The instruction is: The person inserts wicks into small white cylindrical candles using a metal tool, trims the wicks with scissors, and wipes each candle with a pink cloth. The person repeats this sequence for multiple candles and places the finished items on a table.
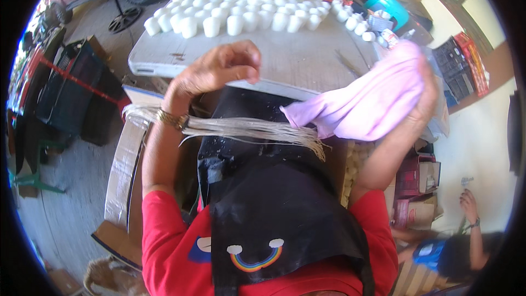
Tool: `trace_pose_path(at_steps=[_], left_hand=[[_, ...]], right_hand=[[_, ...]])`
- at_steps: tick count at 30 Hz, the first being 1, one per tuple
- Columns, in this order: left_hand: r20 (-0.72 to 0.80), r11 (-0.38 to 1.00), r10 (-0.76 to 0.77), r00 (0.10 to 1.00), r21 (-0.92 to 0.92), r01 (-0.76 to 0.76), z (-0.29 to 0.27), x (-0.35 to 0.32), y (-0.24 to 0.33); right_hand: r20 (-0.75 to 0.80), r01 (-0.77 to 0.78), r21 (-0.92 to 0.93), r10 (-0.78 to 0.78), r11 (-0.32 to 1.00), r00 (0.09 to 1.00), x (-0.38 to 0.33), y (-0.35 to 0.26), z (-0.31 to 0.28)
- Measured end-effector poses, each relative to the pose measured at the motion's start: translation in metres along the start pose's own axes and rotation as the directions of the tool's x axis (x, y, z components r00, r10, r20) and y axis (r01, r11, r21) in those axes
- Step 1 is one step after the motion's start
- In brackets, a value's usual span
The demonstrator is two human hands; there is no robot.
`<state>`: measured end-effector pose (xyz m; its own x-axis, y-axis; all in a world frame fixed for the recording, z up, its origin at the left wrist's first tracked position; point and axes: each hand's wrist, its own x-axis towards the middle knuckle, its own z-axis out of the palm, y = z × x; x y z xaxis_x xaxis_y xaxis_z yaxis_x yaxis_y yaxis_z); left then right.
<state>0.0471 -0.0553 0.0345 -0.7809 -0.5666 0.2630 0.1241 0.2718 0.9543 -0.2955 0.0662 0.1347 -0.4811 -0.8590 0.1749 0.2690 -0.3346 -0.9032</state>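
Observation:
My left hand [224, 68] is raised above the near edge of the table, its fingers loosely curled and the thumb a little apart. Nothing shows between them. On the right, my right hand [428, 94] is closed on a pink cloth [372, 96], which hangs leftward in folds and partly hides the fingers. A bundle of thin whitish strands [246, 129] stretches across the front of my black apron [274, 186], passing by my left wrist. The loose ends of the strands lie below the cloth's left tip.
Many white cup-shaped pieces [235, 24] stand in rows on the grey table [159, 55]. A teal tub [390, 8] and small bottles are at the far right. Cardboard [126, 170] stands at my left. Another person's hand [468, 205] appears at lower right; an animal [107, 277] is lower left.

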Motion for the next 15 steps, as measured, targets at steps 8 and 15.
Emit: trace_pose_path(at_steps=[8, 15], left_hand=[[0.229, 0.905, 0.144, 0.963, 0.363, -0.222, 0.102, 0.053, -0.032], [0.092, 0.935, -0.063, 0.994, 0.354, 0.026, 0.065, -0.009, -0.042]], right_hand=[[0.232, 0.135, 0.216, -0.185, 0.967, 0.955, -0.018, -0.004, 0.013], [-0.142, 0.309, 0.151, -0.288, 0.939, 0.947, -0.016, -0.027, -0.06]])
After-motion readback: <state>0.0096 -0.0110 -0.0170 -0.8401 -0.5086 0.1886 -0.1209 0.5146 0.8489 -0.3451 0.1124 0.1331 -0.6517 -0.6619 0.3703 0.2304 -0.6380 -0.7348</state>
